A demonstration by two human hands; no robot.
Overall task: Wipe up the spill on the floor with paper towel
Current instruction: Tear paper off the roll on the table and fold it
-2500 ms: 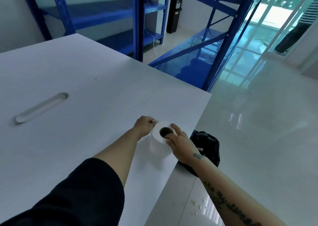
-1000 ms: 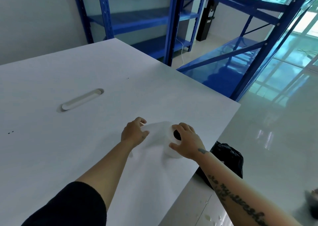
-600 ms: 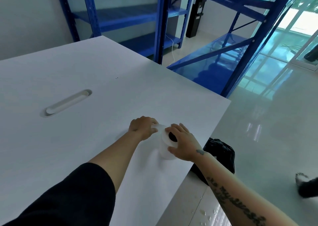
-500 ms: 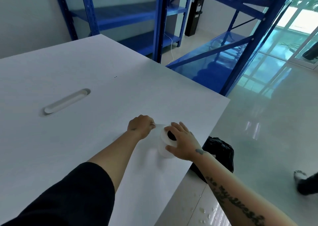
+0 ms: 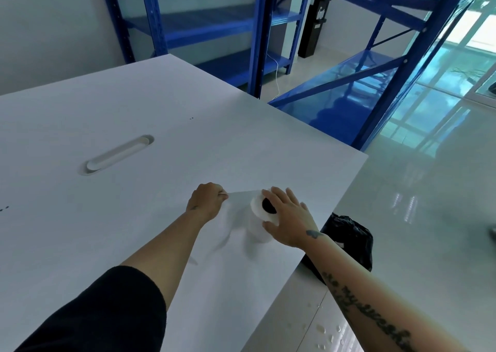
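Observation:
A white paper towel roll [image 5: 258, 224] stands upright near the right edge of the white table [image 5: 134, 217]. My right hand [image 5: 288, 217] presses down flat on top of the roll, fingers spread. My left hand [image 5: 208, 200] pinches the loose end of a towel sheet [image 5: 239, 198] drawn out to the left of the roll. Small drops of spilled liquid [image 5: 324, 333] lie on the glossy floor below the table's edge, at the bottom right.
A black plastic bag [image 5: 349, 236] sits on the floor against the table's right edge. Blue metal shelving [image 5: 268, 29] stands behind the table. A recessed slot [image 5: 118, 154] is set in the tabletop. Glossy white floor [image 5: 429, 190] stretches to the right.
My left hand has pulled a sheet out from the roll toward the left. My right hand has flattened on the roll's top.

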